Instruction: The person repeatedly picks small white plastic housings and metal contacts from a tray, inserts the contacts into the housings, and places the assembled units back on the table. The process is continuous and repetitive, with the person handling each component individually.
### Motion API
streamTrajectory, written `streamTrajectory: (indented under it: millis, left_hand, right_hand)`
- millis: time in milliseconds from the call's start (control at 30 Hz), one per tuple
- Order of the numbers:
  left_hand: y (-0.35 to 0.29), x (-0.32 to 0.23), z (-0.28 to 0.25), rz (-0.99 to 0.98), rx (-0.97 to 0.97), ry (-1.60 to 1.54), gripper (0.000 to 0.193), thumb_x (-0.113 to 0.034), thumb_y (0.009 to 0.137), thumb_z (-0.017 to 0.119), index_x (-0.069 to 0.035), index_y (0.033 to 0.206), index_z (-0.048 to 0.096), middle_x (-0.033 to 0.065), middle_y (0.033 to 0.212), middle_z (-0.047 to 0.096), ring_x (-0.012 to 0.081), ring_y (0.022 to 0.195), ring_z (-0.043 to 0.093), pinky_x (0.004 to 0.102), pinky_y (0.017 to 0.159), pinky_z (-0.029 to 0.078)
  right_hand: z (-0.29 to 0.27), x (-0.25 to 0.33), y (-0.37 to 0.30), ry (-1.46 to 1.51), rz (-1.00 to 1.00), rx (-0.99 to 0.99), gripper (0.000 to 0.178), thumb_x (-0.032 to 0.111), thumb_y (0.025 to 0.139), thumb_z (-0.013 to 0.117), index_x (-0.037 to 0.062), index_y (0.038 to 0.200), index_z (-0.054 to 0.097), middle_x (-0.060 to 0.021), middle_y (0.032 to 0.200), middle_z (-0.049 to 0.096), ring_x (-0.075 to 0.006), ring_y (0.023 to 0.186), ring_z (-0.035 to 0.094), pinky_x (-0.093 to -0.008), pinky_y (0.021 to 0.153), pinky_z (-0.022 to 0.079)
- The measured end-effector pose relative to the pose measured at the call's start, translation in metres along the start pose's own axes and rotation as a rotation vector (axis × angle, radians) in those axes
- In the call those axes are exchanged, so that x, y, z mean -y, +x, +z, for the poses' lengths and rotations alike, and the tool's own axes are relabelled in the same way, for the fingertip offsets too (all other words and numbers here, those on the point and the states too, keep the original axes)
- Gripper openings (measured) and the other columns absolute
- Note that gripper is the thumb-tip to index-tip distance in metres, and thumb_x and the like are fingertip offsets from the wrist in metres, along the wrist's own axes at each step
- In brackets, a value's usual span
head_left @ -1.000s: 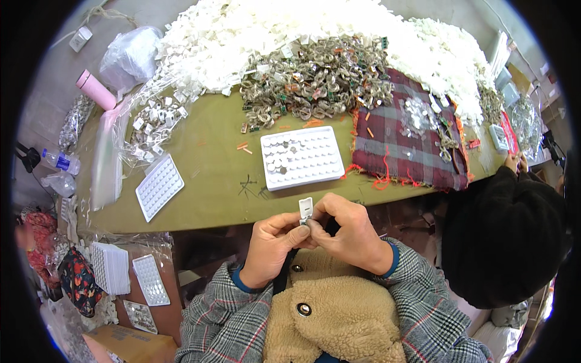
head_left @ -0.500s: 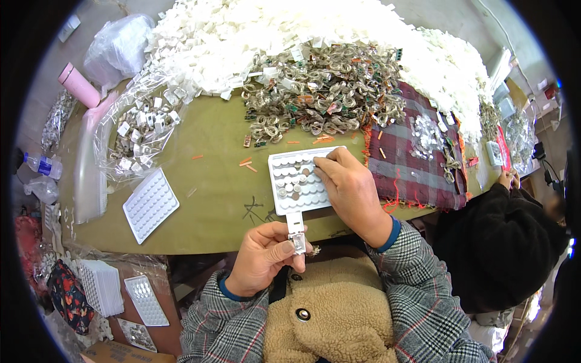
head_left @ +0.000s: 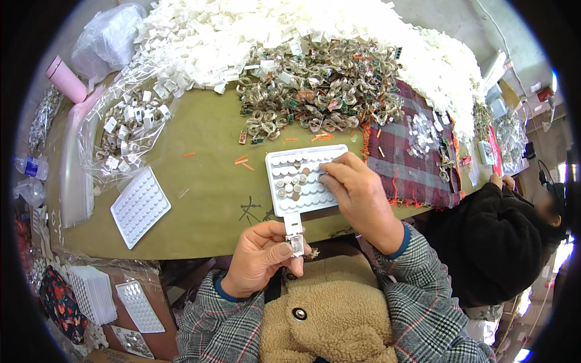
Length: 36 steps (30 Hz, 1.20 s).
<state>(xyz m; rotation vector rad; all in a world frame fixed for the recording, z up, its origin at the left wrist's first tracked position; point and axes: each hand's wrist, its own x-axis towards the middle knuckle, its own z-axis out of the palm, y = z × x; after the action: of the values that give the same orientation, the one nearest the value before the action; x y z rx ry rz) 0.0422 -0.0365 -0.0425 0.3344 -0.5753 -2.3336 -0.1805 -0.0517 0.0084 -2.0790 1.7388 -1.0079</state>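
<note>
A small white plastic case [head_left: 293,225] with its lid folded out is pinched between the thumb and fingers of my left hand [head_left: 260,259]. Its lid end overlaps the near edge of a white blister tray [head_left: 272,178]. Several silvery button cells [head_left: 295,181] sit in the tray's round pockets, mostly toward its left and middle. Over the right part of the tray, my right hand [head_left: 362,192] has thumb and forefinger drawn together; whatever lies between the tips is too small to make out. A tuft of wire [head_left: 312,253] pokes out beside my left fingertips.
Beyond the tray lie a heap of coiled wires with circuit boards [head_left: 321,88] and a pile of white cases [head_left: 212,36]. Another blister tray [head_left: 140,207] and a plastic bag of parts [head_left: 130,130] are at left. A person in black [head_left: 496,242] sits at right, near a plaid cloth [head_left: 411,151].
My right hand has drawn back slightly toward me and right, off the tray's far pockets. My left hand keeps its hold on the case. The whole view has shifted a little.
</note>
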Motion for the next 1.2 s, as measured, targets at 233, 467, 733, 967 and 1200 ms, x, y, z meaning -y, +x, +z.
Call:
streamTrajectory:
  millis: [233, 467, 733, 967, 1200]
  left_hand:
    - [-0.001, 0.000, 0.001, -0.002, 0.015, -0.051, 0.024, -0.004, 0.095, 0.061, 0.007, 0.116, 0.057, 0.0228, 0.104, 0.067, 0.0211, 0.077, 0.069, 0.0331, 0.071, 0.061]
    - [0.000, -0.001, 0.006, 0.012, -0.052, -0.076, 0.024, -0.008, 0.098, 0.057, 0.005, 0.119, 0.057, 0.0190, 0.108, 0.066, 0.0179, 0.081, 0.069, 0.0337, 0.076, 0.062]
    - [-0.005, 0.007, 0.016, 0.016, -0.141, -0.076, 0.034, -0.013, 0.100, 0.055, 0.004, 0.129, 0.052, 0.0170, 0.105, 0.065, 0.0162, 0.080, 0.066, 0.0333, 0.073, 0.061]
    - [-0.008, 0.030, 0.027, 0.045, -0.160, -0.034, 0.028, -0.013, 0.101, 0.053, 0.003, 0.124, 0.056, 0.0110, 0.101, 0.067, 0.0153, 0.084, 0.068, 0.0327, 0.078, 0.062]
    - [-0.013, 0.045, 0.043, 0.049, -0.191, 0.055, 0.025, -0.013, 0.102, 0.052, 0.003, 0.120, 0.058, 0.0077, 0.098, 0.068, 0.0129, 0.082, 0.067, 0.0285, 0.075, 0.061]
  right_hand:
    - [-0.002, 0.002, 0.008, 0.031, 0.000, 0.051, 0.012, -0.004, 0.083, 0.065, -0.0046, 0.095, 0.062, -0.0151, 0.089, 0.059, -0.0297, 0.076, 0.062, -0.0347, 0.067, 0.050]
    - [0.016, -0.012, 0.029, -0.090, -0.188, 0.024, 0.028, -0.007, 0.081, 0.059, -0.0010, 0.108, 0.065, -0.0156, 0.097, 0.059, -0.0328, 0.083, 0.063, -0.0376, 0.071, 0.052]
    - [0.005, -0.005, 0.019, -0.075, -0.211, 0.009, 0.013, -0.004, 0.079, 0.061, -0.0002, 0.092, 0.063, -0.0132, 0.092, 0.059, -0.0307, 0.081, 0.063, -0.0367, 0.069, 0.052]
    - [-0.012, 0.037, -0.061, 0.337, -0.099, -0.003, 0.019, -0.005, 0.075, 0.074, 0.0002, 0.093, 0.069, -0.0106, 0.091, 0.063, -0.0198, 0.074, 0.063, -0.0284, 0.064, 0.051]
    - [-0.018, 0.041, -0.083, 0.319, -0.226, -0.017, 0.028, -0.008, 0.078, 0.065, -0.0022, 0.105, 0.067, -0.0126, 0.095, 0.057, -0.0250, 0.075, 0.064, -0.0324, 0.067, 0.055]
